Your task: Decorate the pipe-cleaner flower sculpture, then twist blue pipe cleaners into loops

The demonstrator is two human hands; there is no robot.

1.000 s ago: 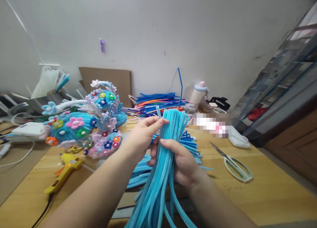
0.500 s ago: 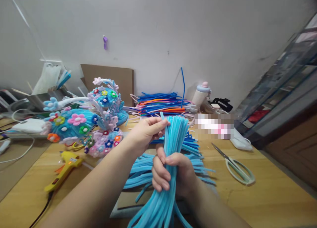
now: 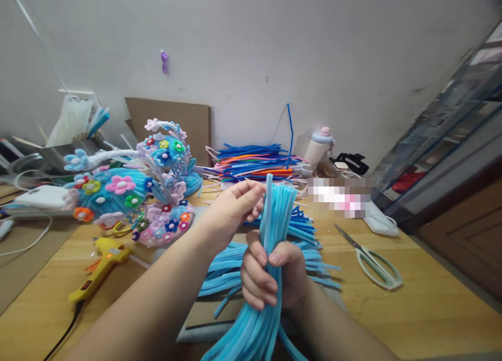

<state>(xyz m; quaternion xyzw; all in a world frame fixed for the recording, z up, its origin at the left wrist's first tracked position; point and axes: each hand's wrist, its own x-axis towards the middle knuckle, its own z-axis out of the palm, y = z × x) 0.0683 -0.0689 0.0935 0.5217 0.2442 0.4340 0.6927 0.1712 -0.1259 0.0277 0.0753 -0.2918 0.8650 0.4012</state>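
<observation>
My right hand (image 3: 270, 272) is wrapped round the middle of a thick bundle of light blue pipe cleaners (image 3: 280, 209), held nearly upright. Below the fist the bundle's lower ends fan out toward me. One pipe cleaner (image 3: 269, 179) stands a little higher than the others at the bundle's left edge. Close beside it is my left hand (image 3: 247, 201), its fingers curled and the thumb drawn in; whether anything is between them is hidden. More light blue pipe cleaners (image 3: 221, 269) lie on the table behind the fist, with dark blue ones (image 3: 301, 224) beyond.
Scissors (image 3: 372, 261) lie to the right on the wooden table (image 3: 427, 298). At left are a yellow glue gun (image 3: 102, 264) and flower-covered pipe-cleaner pieces (image 3: 117, 194). Coloured pipe cleaners (image 3: 254, 162) are piled by the wall, near a bottle (image 3: 318, 147).
The taller pipe cleaner has shifted from the left fingers to lie against the bundle's left edge, rising above it. My left hand has moved slightly left; my right hand still grips the bundle.
</observation>
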